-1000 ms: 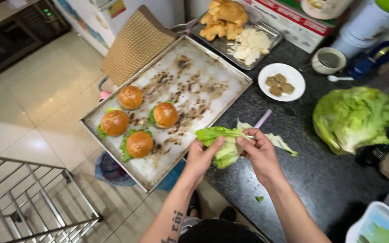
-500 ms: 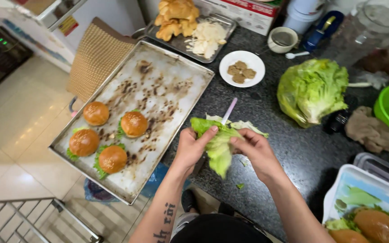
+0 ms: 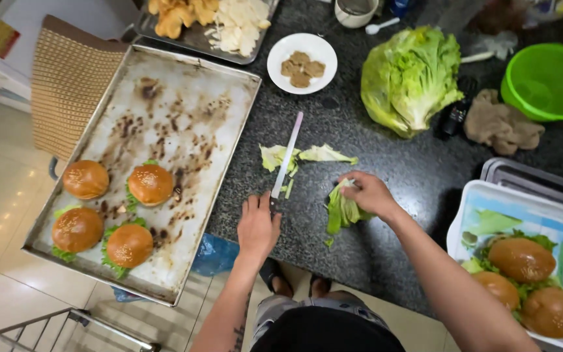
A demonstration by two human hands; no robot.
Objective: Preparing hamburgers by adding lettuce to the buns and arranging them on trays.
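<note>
Your right hand pinches a lettuce leaf near the counter's front edge; your left hand lies flat, empty, touching the knife. Judging by this, gripping the knife comes next

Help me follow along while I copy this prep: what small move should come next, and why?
Probably closing the left hand around the knife handle: that hand lies flat at the handle's end, not gripping, while the right hand already pins a folded lettuce leaf to the counter.

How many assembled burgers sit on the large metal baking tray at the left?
4, clustered at the near-left end of the baking tray: back left, back right, front left, front right. None looks hidden.
</note>
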